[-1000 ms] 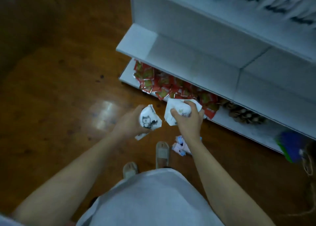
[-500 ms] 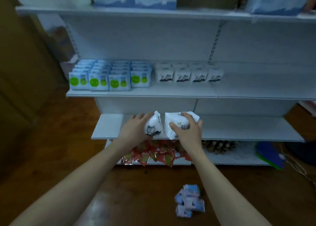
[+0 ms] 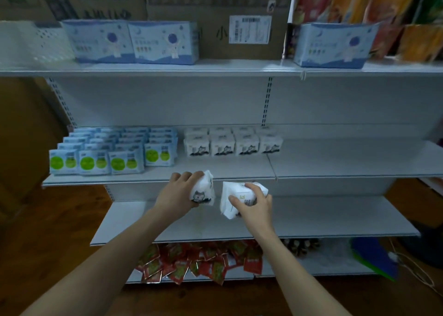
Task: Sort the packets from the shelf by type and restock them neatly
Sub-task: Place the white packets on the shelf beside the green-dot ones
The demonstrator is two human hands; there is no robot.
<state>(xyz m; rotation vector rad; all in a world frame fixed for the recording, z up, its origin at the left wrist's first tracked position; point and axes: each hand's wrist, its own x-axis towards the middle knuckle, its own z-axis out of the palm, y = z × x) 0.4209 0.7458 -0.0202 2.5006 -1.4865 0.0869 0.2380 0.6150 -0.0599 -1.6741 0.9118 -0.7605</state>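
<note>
You faced a white shelving unit (image 3: 335, 162) whose middle shelf carried rows of green-dot packets (image 3: 96, 163) beside rows of white cat-print packets (image 3: 223, 147). Red sachets (image 3: 199, 263) lay heaped on the bottom shelf. Your left hand (image 3: 178, 193) gripped a cat-print packet (image 3: 203, 191) and your right hand (image 3: 254, 205) gripped a white packet (image 3: 233, 197), both just below the middle shelf's front edge.

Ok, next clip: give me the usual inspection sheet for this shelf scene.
Surface: white middle shelf, right half bare.
Job's things: cat-print packet and white packet in hand; shelved cat-print packs beside green-dot packs.
Clutter: red sachets heaped on the bottom shelf.
Grippers: left hand grips the cat-print packet; right hand grips the white packet.
Cables: white cord on the floor, right.
Surroundings: blue boxes, cardboard cartons on top shelf.
</note>
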